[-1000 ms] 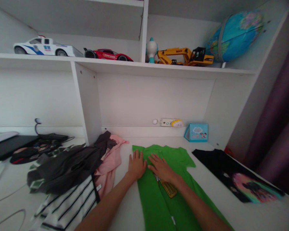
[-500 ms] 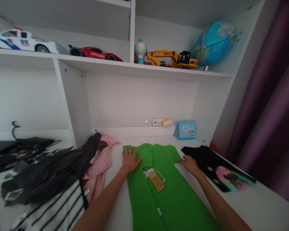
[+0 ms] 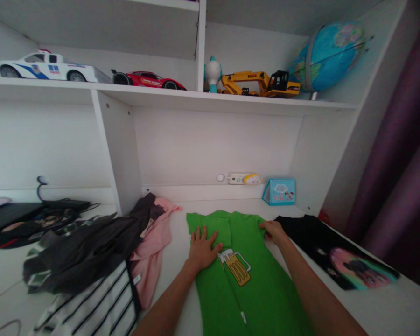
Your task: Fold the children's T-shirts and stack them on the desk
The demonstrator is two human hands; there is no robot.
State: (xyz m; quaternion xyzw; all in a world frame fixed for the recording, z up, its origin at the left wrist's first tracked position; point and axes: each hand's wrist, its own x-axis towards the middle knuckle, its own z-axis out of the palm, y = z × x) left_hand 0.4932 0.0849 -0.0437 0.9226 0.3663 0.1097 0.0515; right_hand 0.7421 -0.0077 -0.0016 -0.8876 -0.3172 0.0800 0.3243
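Note:
A green T-shirt (image 3: 259, 289) with a beer-mug print lies on the white desk, its left side folded inward over the front. My left hand (image 3: 202, 248) rests flat on that folded part, fingers spread. At the shirt's upper right, my right hand (image 3: 273, 230) pinches the edge of the sleeve between thumb and fingers. Just right of this hand lies a black T-shirt (image 3: 308, 238) with a colourful print, folded narrow.
To the left lie a dark grey garment (image 3: 91, 247), a pink one (image 3: 156, 249) and a striped one (image 3: 101, 298). Behind stand a small blue desk calendar (image 3: 282, 192) and a power strip (image 3: 236, 178). Toy vehicles and a globe (image 3: 332, 53) sit on the shelf (image 3: 168, 97) above.
My left hand has slid down the folded part toward the mug print. My right hand now pinches the right sleeve, which has been drawn inward. The view has shifted slightly left.

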